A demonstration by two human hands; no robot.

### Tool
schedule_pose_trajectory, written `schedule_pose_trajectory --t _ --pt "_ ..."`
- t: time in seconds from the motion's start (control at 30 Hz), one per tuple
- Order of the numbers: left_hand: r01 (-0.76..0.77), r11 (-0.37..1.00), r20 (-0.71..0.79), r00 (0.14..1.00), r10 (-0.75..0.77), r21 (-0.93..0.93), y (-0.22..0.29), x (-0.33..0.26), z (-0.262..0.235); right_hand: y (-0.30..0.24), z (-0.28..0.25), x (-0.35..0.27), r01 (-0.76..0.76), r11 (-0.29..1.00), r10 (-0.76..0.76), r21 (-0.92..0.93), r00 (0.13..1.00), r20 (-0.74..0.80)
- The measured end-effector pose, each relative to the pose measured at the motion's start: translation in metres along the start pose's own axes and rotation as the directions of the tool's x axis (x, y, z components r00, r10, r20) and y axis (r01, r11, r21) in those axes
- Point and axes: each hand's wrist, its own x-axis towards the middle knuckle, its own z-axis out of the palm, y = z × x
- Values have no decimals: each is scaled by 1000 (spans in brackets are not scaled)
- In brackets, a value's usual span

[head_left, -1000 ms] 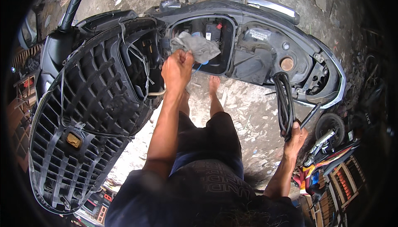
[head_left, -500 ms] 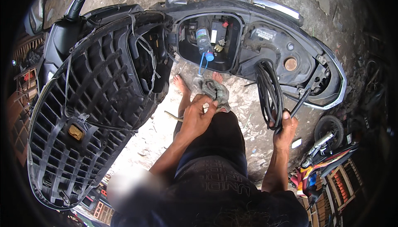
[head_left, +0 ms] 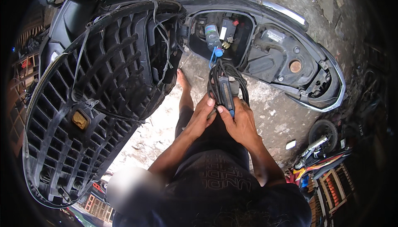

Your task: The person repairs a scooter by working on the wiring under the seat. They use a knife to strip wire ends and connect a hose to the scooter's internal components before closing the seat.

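Note:
In front of my lap, both hands meet at a looped bundle of black cable [head_left: 216, 74]. An elongated dark device [head_left: 226, 96] with a tan panel and blue edges lies against the loops. My right hand [head_left: 242, 121] is closed around the bundle and device from the right, its thumb on the near end. My left hand [head_left: 202, 115] is closed at the left side, its thumb by the cable and its fingers mostly hidden. Part of a grey rag [head_left: 235, 87] shows behind the device; the hands and cable cover the rest.
Ahead lies the scooter's open storage compartment [head_left: 251, 47], with a plastic bottle [head_left: 213, 38] in it. The raised seat underside [head_left: 101, 78] fills the left. To the right are the uncovered rear section with a round cap [head_left: 295, 66] and another motorcycle [head_left: 319, 156].
My right hand has brought the coiled black cable leftward from the right side to my left hand. The device now shows, and the rag is mostly covered. The view has shifted slightly.

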Motion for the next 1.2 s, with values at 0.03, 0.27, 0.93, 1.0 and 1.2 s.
schedule_pose_trajectory --t 0.03,0.27,0.93,1.0,1.2 --pt "-83 991 -3 997 83 106 -4 -1 2 -2 4 0 11 997 -8 -71 999 41" --pt "101 995 -222 971 -94 23 -2 -5 -6 -14 16 -7 57 993 -22 -104 949 316" --pt "25 968 -292 955 52 252 -28 -41 -63 110 55 289 -425 905 426 28 904 -45" --pt "35 964 -294 955 45 262 -27 -44 -66 96 27 298 -444 890 445 105 895 16" --pt "47 977 -264 964 10 209 -32 -46 -69 55 -4 306 -354 931 357 85 934 -22"
